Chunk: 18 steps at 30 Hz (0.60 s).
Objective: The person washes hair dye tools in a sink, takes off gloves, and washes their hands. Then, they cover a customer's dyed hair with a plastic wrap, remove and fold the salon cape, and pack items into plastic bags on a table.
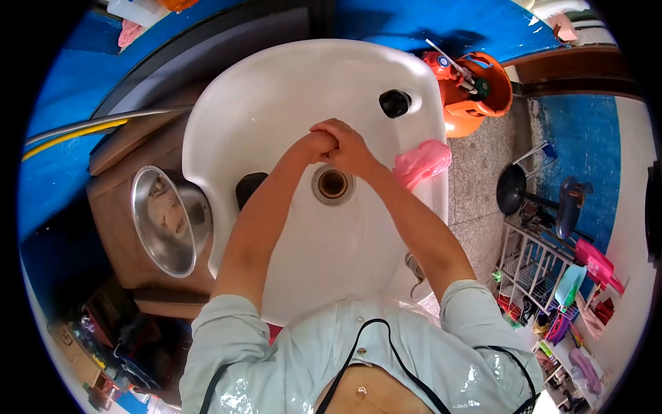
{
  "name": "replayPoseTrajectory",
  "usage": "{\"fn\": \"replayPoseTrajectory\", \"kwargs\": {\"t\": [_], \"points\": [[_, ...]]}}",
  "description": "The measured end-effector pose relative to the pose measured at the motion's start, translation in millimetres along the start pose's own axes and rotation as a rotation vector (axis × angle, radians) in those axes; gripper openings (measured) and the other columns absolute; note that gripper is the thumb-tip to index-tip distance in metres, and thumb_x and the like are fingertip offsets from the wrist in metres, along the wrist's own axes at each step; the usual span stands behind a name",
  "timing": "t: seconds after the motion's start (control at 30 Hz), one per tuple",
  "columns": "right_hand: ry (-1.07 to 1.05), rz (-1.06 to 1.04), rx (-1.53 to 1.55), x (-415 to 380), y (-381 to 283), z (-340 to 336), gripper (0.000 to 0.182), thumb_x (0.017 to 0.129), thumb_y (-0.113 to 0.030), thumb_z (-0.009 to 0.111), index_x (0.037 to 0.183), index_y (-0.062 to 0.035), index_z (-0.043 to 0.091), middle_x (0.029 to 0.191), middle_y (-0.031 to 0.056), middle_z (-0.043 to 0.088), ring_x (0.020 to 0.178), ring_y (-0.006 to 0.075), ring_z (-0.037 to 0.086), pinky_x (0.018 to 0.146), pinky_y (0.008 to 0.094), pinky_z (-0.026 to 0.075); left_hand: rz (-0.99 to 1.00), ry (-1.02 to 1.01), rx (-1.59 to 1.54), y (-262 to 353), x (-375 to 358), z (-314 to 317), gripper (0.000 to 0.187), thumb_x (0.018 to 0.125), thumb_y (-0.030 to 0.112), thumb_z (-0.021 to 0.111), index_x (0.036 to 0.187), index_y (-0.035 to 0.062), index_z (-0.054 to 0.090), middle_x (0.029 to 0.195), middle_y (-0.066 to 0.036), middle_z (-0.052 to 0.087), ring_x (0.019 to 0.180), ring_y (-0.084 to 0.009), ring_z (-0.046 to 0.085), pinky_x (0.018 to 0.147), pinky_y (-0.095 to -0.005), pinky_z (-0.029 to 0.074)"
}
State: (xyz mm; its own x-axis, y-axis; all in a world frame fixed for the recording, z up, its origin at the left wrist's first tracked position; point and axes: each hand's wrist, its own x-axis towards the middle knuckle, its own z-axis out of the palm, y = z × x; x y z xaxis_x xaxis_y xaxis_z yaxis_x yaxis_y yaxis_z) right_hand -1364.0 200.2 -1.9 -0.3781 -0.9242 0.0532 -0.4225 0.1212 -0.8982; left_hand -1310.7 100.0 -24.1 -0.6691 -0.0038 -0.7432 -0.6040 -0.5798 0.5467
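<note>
Both my hands are clasped together above a white basin [310, 76], just beyond its round drain [334, 184]. My right hand [350, 148] is closed round my left hand [319, 146], its fingers bent over the top. The left hand's fingers are mostly hidden, so whether anything is in them I cannot make out. A crumpled pink cloth or plastic [422, 163] hangs over the basin's right side. One black fitting [395, 103] is on the far right inside the basin. Another black piece [249, 188] is partly behind my left forearm.
A metal bowl [165, 221] rests on a brown padded seat [114, 207] at left. Orange containers [476, 103] stand beyond the basin's right edge. A metal tap [415, 269] is near my right elbow. Farther right are a black stool [512, 190] and a wire rack [527, 262].
</note>
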Motion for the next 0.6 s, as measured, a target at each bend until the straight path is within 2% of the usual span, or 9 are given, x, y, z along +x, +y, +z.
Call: {"fn": "replayPoseTrajectory", "kwargs": {"t": [0.07, 0.1, 0.2, 0.33, 0.4, 0.43, 0.5, 0.57, 0.6], "points": [[-0.190, 0.207, 0.442, 5, 3, -25, 0.029, 0.074, -0.012, 0.050, 0.101, -0.0011, 0.053, 0.096, 0.0106, 0.057, 0.089, 0.0204, 0.053, 0.078, 0.0307, 0.042, 0.017, -0.275, 1.093, 18, -14, 5, 0.014, 0.085, 0.018, 0.050, 0.087, 0.0060, 0.056, 0.084, -0.005, 0.057, 0.068, -0.0140, 0.054, 0.055, -0.0285, 0.045], [-0.379, 0.419, 0.884, 7, 7, -33, 0.031, 0.079, -0.017, 0.048, 0.104, -0.0001, 0.052, 0.096, 0.0099, 0.057, 0.087, 0.0166, 0.053, 0.075, 0.0274, 0.043, 0.015, -0.276, 1.093, 23, -28, 13, 0.014, 0.085, 0.018, 0.050, 0.087, 0.0060, 0.056, 0.084, -0.005, 0.057, 0.068, -0.0140, 0.054, 0.055, -0.0285, 0.045], [-0.378, 0.834, 1.043, 9, 16, -28, 0.039, 0.085, -0.031, 0.039, 0.106, -0.0014, 0.054, 0.091, 0.0108, 0.059, 0.072, 0.0170, 0.057, 0.062, 0.0285, 0.047, 0.357, -0.311, 0.975, 26, -50, 31, 0.023, 0.083, 0.022, 0.052, 0.077, 0.0011, 0.060, 0.073, -0.009, 0.062, 0.070, -0.0163, 0.061, 0.060, -0.0228, 0.048], [-0.420, 0.624, 1.282, 6, 10, -27, 0.048, 0.087, -0.038, 0.033, 0.107, 0.0011, 0.052, 0.090, 0.0113, 0.058, 0.073, 0.0162, 0.055, 0.064, 0.0244, 0.046, 0.201, -0.385, 0.384, 13, -14, 21, 0.028, 0.085, 0.023, 0.050, 0.071, 0.0003, 0.059, 0.066, -0.008, 0.061, 0.063, -0.0145, 0.059, 0.054, -0.0210, 0.046], [0.087, 0.528, 1.557, 7, 25, 1, 0.048, 0.088, -0.039, 0.031, 0.104, 0.0013, 0.052, 0.087, 0.0096, 0.057, 0.079, 0.0144, 0.053, 0.069, 0.0244, 0.044, 0.275, -0.320, 0.093, -4, 13, 10, 0.028, 0.086, 0.022, 0.050, 0.073, 0.0001, 0.059, 0.062, -0.007, 0.059, 0.059, -0.0144, 0.057, 0.053, -0.0217, 0.046], [0.087, 0.529, 1.558, 7, 36, 13, 0.048, 0.088, -0.039, 0.031, 0.104, 0.0013, 0.052, 0.087, 0.0096, 0.057, 0.079, 0.0144, 0.053, 0.069, 0.0244, 0.044, 0.293, -0.152, -0.068, -11, 28, 4, 0.020, 0.086, 0.019, 0.048, 0.079, 0.0025, 0.058, 0.069, -0.005, 0.057, 0.060, -0.0129, 0.054, 0.053, -0.0228, 0.044], [0.604, 0.634, 1.387, 12, 40, 27, 0.040, 0.088, -0.037, 0.037, 0.099, -0.0011, 0.051, 0.085, 0.0079, 0.055, 0.087, 0.0142, 0.050, 0.076, 0.0264, 0.041, 0.309, 0.017, -0.230, -13, 35, 7, 0.015, 0.086, 0.015, 0.046, 0.086, 0.0049, 0.056, 0.076, -0.004, 0.055, 0.062, -0.0114, 0.050, 0.053, -0.0238, 0.042], [0.670, 0.687, 1.244, 18, 19, 41, 0.034, 0.087, -0.033, 0.042, 0.095, -0.0020, 0.050, 0.085, 0.0072, 0.054, 0.085, 0.0145, 0.050, 0.075, 0.0272, 0.041, 0.569, 0.551, -0.086, -16, 43, 20, 0.017, 0.086, 0.014, 0.045, 0.091, 0.0029, 0.056, 0.076, -0.003, 0.054, 0.061, -0.0107, 0.048, 0.052, -0.0224, 0.041], [0.736, 0.736, 1.097, 19, 10, 42, 0.028, 0.085, -0.030, 0.047, 0.092, -0.0029, 0.050, 0.085, 0.0066, 0.053, 0.084, 0.0149, 0.050, 0.074, 0.0281, 0.041, 0.570, 0.549, -0.091, -23, 51, 17, 0.017, 0.086, 0.014, 0.045, 0.091, 0.0029, 0.056, 0.076, -0.003, 0.054, 0.061, -0.0107, 0.048, 0.052, -0.0224, 0.041]]}}
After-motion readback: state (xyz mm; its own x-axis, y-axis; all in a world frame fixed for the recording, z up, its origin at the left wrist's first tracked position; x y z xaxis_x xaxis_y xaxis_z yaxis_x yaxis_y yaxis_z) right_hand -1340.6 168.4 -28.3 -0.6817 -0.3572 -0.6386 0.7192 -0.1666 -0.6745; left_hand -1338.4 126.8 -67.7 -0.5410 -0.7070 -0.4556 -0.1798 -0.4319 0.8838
